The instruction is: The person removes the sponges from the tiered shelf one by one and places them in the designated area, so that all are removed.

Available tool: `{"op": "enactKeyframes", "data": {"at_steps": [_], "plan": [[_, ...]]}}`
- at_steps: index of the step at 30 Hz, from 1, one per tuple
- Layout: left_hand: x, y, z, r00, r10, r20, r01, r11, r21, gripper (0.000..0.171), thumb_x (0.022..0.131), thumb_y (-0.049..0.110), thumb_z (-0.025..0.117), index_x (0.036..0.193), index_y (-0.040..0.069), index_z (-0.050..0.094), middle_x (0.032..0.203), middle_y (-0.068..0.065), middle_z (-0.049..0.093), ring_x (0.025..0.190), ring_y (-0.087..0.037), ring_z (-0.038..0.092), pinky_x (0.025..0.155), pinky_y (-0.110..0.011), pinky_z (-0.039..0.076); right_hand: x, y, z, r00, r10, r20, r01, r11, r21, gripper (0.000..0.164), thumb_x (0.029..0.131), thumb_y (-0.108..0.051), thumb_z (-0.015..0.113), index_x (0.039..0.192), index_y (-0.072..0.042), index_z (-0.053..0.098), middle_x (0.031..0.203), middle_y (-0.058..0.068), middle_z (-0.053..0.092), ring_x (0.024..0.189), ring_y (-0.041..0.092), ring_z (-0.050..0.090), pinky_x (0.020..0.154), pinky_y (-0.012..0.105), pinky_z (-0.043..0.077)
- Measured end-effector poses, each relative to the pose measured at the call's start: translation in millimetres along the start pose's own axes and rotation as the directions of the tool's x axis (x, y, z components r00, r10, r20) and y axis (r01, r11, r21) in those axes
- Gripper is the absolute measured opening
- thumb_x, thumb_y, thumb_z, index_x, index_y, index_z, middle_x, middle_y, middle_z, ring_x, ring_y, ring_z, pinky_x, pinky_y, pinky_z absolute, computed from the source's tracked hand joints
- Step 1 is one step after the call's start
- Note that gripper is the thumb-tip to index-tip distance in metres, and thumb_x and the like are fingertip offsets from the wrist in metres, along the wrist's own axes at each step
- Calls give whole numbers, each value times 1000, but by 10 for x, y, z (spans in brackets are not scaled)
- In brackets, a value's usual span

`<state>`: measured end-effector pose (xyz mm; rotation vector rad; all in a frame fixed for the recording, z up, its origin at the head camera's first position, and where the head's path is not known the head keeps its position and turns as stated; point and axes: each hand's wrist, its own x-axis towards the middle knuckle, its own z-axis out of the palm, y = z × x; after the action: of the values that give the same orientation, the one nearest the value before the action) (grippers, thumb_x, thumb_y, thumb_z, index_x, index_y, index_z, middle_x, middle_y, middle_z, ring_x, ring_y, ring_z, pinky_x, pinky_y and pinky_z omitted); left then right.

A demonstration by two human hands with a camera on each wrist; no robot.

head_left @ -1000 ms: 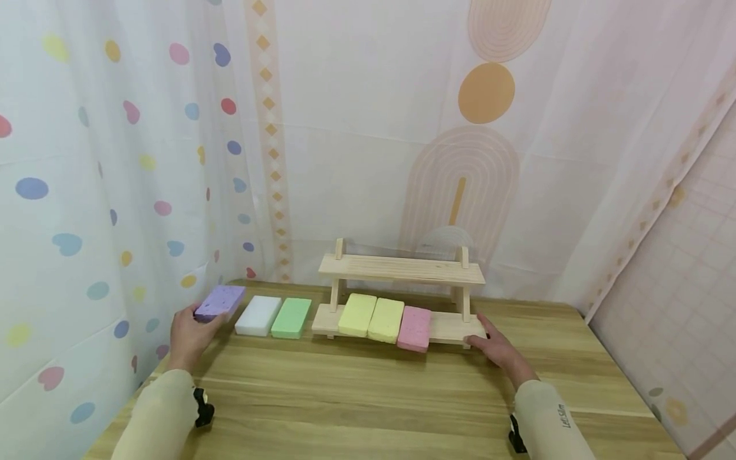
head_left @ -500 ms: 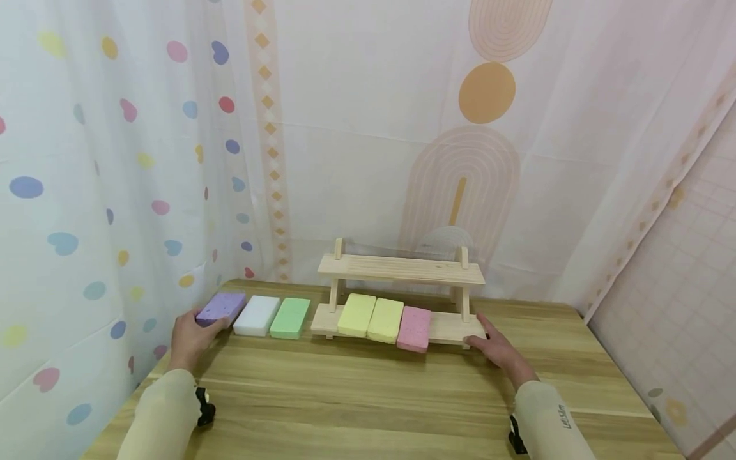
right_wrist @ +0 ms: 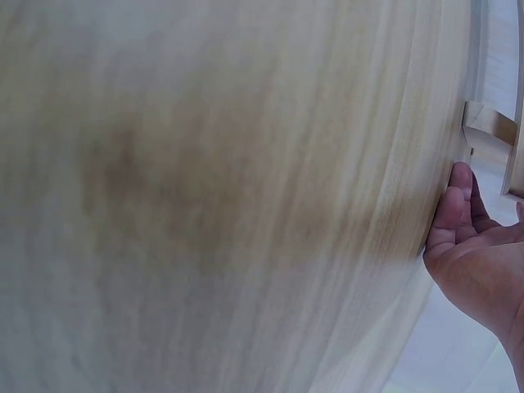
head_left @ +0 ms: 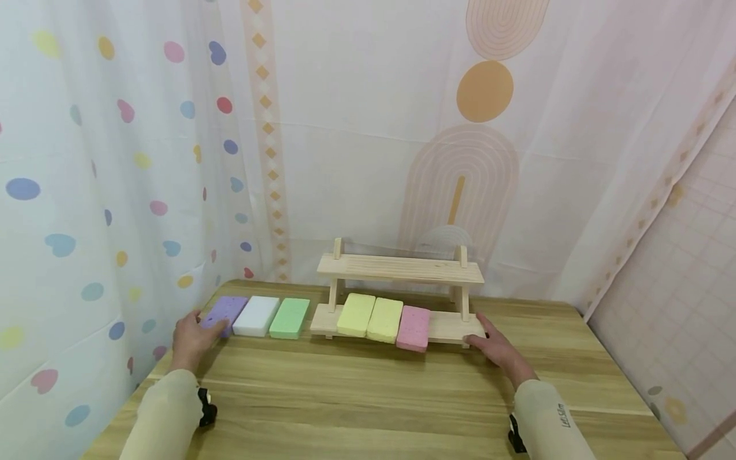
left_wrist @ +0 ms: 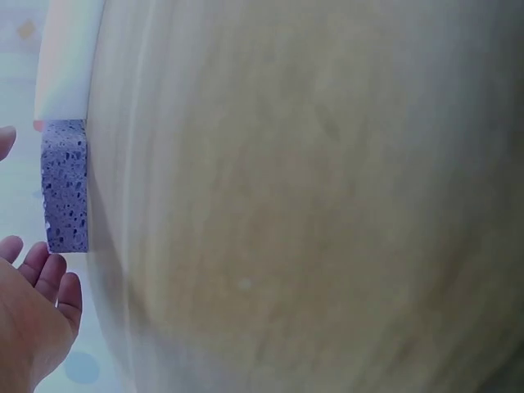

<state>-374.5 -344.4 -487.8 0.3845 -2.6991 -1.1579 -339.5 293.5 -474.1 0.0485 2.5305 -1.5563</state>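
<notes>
My left hand (head_left: 192,340) is at the purple sponge (head_left: 225,314), which lies flat on the table. In the left wrist view, its slightly bent fingers (left_wrist: 69,299) are by the near end of the sponge (left_wrist: 65,188), and the thumb stands off it. A white sponge (head_left: 256,315) and a green sponge (head_left: 290,317) lie to its right. My right hand (head_left: 497,348) rests at the right end of a two-tier wooden rack (head_left: 448,327), thumb by the front corner, fingers loosely bent. Its contact with the board is partly hidden.
Two yellow sponges (head_left: 356,314) and a pink sponge (head_left: 413,328) lean on the rack's lower board, the pink one jutting over its front. The upper board (head_left: 397,268) stands behind them. A patterned curtain (head_left: 368,160) hangs close behind the wooden table (head_left: 356,396).
The purple sponge has come down from a raised tilt to lie flat beside the white one. My left hand's grip has loosened. The right hand stays at the rack's end.
</notes>
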Motion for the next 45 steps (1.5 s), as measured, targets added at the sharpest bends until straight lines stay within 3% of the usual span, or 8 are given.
{"op": "enactKeyframes", "data": {"at_steps": [7, 13, 23, 30, 45], "plan": [[-45, 97, -3, 1000, 3, 1, -3, 1000, -21, 90, 96, 41, 60, 148, -17, 16, 143, -43, 27, 131, -57, 28, 107, -65, 25, -18, -9, -6, 1000, -21, -1, 21, 1000, -12, 96, 92, -40, 65, 160, -9, 4, 158, 33, 8, 143, 51, 11, 113, 63, 13], [-63, 199, 29, 998, 61, -4, -61, 997, -40, 89, 97, 41, 60, 150, -15, 16, 145, -42, 27, 132, -56, 28, 107, -64, 27, 6, 37, -33, 999, -49, 5, 49, 999, -23, 99, 91, -45, 64, 160, -9, 3, 157, 35, 6, 143, 52, 10, 112, 65, 12], [-93, 364, 68, 999, 55, 1, -54, 994, -98, 89, 96, 41, 61, 152, -11, 16, 147, -38, 27, 134, -53, 28, 107, -63, 28, -18, -51, -13, 1000, 2, -11, -2, 1000, -21, 92, 94, -34, 63, 160, -8, 4, 159, 32, 7, 145, 49, 9, 114, 62, 12], [-142, 442, 83, 994, 106, -12, -106, 991, -84, 89, 95, 41, 64, 150, -13, 21, 144, -39, 30, 132, -53, 32, 106, -63, 29, -28, -74, 0, 1000, 4, -9, -4, 999, -40, 89, 96, -33, 62, 160, -9, 5, 159, 31, 8, 145, 49, 10, 113, 63, 14], [-306, 724, 154, 976, 214, 35, -209, 972, -108, 91, 94, 45, 65, 151, -11, 21, 145, -36, 33, 133, -49, 33, 107, -60, 30, -32, -54, 4, 1000, -10, 13, 10, 1000, -11, 92, 96, -35, 62, 159, -8, 1, 159, 32, 1, 144, 50, 6, 112, 65, 13]]}}
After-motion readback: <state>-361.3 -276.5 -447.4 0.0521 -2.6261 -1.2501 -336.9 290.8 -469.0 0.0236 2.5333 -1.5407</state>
